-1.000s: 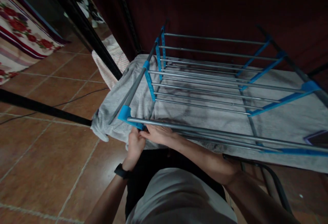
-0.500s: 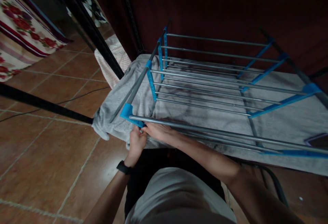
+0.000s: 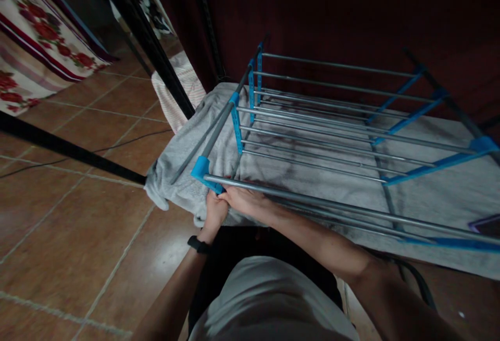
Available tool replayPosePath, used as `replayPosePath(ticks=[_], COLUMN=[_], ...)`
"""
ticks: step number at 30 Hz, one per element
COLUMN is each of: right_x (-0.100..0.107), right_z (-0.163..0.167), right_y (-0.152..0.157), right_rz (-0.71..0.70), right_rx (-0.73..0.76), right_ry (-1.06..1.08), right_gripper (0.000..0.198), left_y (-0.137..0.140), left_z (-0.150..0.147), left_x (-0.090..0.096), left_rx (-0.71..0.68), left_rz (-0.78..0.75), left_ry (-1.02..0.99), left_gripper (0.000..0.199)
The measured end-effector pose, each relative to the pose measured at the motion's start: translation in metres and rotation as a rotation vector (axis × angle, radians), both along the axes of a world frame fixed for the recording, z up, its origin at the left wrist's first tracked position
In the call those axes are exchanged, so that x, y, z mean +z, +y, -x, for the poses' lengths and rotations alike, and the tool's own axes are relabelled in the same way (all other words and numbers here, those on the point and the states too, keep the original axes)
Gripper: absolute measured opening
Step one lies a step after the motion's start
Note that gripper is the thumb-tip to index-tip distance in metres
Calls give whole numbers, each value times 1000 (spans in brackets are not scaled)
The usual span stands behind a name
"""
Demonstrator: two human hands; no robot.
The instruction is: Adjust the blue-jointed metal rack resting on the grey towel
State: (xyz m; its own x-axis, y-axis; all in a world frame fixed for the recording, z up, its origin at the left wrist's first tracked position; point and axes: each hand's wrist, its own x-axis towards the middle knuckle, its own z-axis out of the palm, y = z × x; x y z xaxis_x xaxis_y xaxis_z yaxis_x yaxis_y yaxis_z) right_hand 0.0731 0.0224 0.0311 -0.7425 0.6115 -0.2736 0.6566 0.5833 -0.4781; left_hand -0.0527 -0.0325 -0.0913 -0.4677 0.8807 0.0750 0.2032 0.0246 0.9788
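Note:
A drying rack (image 3: 312,186) with grey metal rods and blue plastic brackets stands on a grey blanket (image 3: 429,200). Both my hands meet below its near left corner, at the lower end of a blue bracket (image 3: 207,177). My left hand (image 3: 216,211), with a black band on the wrist, is closed on the bracket's end. Closed from the other side, my right hand (image 3: 246,200) reaches under the front rod, its fingertips against those of the left. The exact spot they pinch is hidden by the fingers.
Black metal posts (image 3: 152,54) rise at the left, and a black bar (image 3: 70,148) runs out over the tiled floor (image 3: 105,216). A floral cloth (image 3: 42,34) hangs at the upper left. A dark flat object with a purple edge (image 3: 486,224) lies on the blanket at the right.
The view has shifted slightly, so the rack and blanket sit a little further right. Both hands stay at the same bracket end, with only slight finger movement.

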Motion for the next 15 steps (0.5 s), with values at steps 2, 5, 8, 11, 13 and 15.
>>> replayPosePath(ticks=[2, 5, 8, 11, 13, 15], right_x=[1, 2, 0, -4, -6, -7], right_z=[0, 0, 0, 1, 1, 0], right_y=[0, 1, 1, -1, -2, -3], right_rz=[9, 20, 20, 8, -19, -46], right_rx=[-10, -21, -28, -24, -31, -42], right_ry=[-8, -21, -29, -20, -7, 0], right_gripper=[43, 45, 44, 44, 43, 43], left_y=[0, 0, -2, -2, -1, 1], left_z=[-1, -2, -3, -3, -3, -2], left_x=[-1, -1, -1, -2, -2, -3], left_rx=[11, 25, 36, 48, 61, 63], left_rz=[-15, -14, -10, -9, -8, -12], left_ry=[-7, -14, -16, -20, -22, -20], left_gripper=[32, 22, 13, 8, 8, 10])
